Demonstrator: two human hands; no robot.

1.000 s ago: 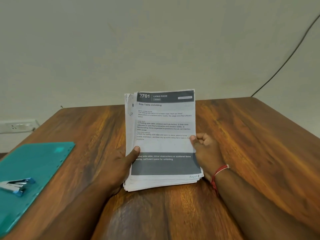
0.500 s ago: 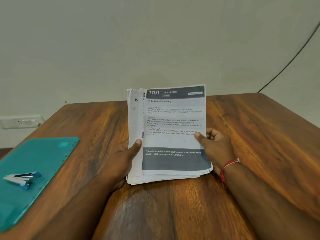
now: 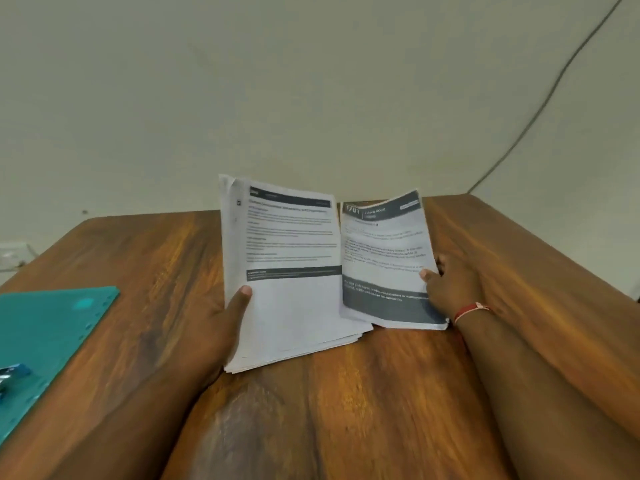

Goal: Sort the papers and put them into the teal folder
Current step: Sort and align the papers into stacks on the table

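Clamping flat paper stack [image 3: 294, 306] – left fingers [image 3: 242, 299] | right fingers [image 3: 427, 275] pinching curled sheet [image 3: 384, 258] | grained wood table [image 3: 346, 410]

A plain, pale off-white wall [image 3: 311, 81] fills the upper half of the view, evenly lit, with no hard shadows. A thin dark cable [image 3: 554, 88] runs down it from the top right in a slack curve and meets the far right corner of the counter [image 3: 346, 410]. The counter is reddish-brown wood with dark grain streaks running front to back and rounded far corners. A dull sheen lies on the wood near its front edge. Low on the wall, beyond the counter's left edge, sits a white socket plate [image 3: 10, 252].
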